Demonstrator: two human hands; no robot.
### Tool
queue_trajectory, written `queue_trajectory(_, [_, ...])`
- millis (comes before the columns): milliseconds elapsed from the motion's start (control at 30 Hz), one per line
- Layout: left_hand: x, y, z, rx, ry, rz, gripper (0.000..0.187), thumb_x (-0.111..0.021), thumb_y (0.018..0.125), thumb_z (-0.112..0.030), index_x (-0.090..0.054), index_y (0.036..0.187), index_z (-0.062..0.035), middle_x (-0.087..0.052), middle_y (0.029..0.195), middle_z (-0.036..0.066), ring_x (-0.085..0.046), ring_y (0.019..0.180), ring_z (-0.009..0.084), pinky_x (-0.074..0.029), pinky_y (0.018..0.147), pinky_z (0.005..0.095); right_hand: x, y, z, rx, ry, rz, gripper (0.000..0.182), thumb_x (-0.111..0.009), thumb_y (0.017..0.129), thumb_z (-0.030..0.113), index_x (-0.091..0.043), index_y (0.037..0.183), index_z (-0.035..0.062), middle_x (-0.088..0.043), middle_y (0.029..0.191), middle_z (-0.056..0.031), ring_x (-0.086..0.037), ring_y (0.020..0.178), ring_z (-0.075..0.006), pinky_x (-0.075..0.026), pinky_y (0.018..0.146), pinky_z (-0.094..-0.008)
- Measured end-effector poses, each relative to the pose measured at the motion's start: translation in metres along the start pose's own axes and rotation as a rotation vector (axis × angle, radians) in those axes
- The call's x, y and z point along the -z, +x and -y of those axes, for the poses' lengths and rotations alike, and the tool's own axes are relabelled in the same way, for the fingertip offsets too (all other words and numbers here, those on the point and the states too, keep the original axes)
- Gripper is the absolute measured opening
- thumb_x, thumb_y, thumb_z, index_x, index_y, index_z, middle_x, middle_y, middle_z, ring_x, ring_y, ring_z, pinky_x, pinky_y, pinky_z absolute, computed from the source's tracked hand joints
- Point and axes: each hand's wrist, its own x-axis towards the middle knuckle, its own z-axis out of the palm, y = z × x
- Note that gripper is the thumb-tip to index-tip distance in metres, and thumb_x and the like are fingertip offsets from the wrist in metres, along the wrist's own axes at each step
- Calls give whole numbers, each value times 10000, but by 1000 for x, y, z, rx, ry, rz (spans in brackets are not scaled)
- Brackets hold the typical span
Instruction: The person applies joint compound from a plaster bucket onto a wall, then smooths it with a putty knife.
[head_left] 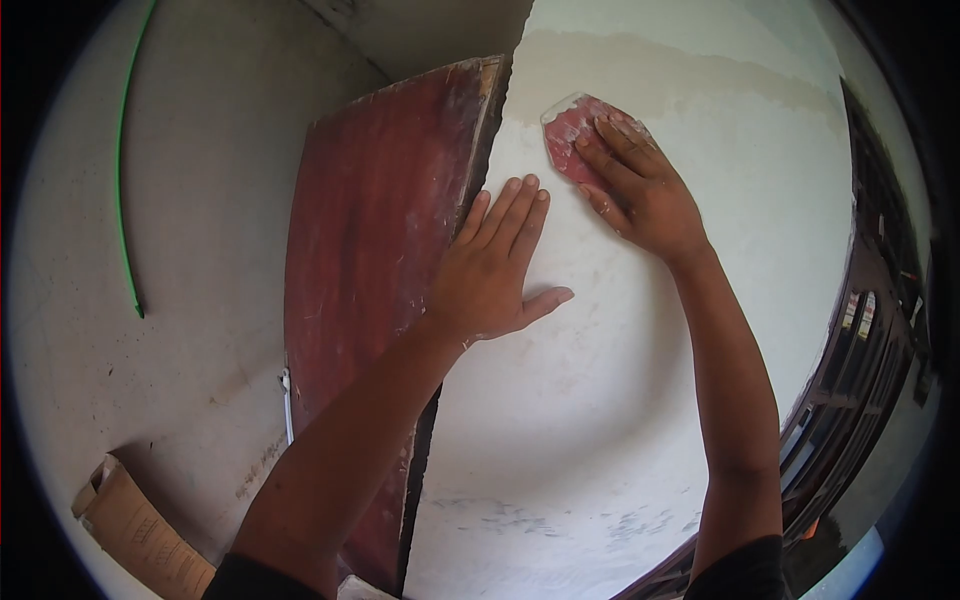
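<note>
Right hand gripping flat, white-smeared red pad against smooth white wall, upper centre; left hand lying open mid-frame. Worth keeping pad flat, imo.

The pad lies on the wall, right of the door.

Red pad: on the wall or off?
On: the red pad lies flat against the white wall, the right hand partly covering it.
</note>
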Motion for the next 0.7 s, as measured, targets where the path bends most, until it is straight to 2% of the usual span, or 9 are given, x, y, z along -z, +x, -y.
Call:
queue_trajectory(133, [-2,-1,1,-14,-9,-18,995,-594,945,-631,-288,1580,71,-272,1662,262,-221,1572,379,-164,1269,537,13,-30,-3,-22,36,54,505,-790,869,190,-687,1356,103,-575,1488,-152,-533,1386,-359,-404,1190,-492])
queue_trajectory(200, [-1,-1,0,-7,-2,-11,999,-584,948,-638,-282,1582,72,-269,1663,264,-218,1573,380,-159,1270,535,21,-44,-7,12,-19,52,477,-784,879,258,-703,1333,137,-594,1462,-159,-567,1347,-353,-449,1156,-479])
queue_trajectory(433, [-1,0,0,2,-3,2,1001,-607,943,-618,-271,1587,70,-269,1662,266,-218,1573,380,-161,1270,534,13,-18,-10,4,-15,-76,483,-768,901,279,-688,1359,147,-597,1461,-146,-563,1351,-349,-440,1164,-484])
queue_trajectory(533, [-1,0,0,2,-4,4,1006,-625,937,-606,-263,1591,68,-269,1662,265,-220,1572,382,-162,1270,535,2,-4,-16,-41,-18,-33,479,-761,912,286,-683,1365,153,-597,1462,-143,-561,1355,-351,-440,1164,-483])
queue_trajectory(700, [0,0,-1,5,-6,3,1018,-634,929,-609,-260,1592,66,-272,1661,263,-228,1568,383,-168,1270,535,17,-39,-11,-56,-54,12,476,-766,909,282,-687,1357,141,-598,1463,-138,-567,1350,-345,-443,1160,-489])
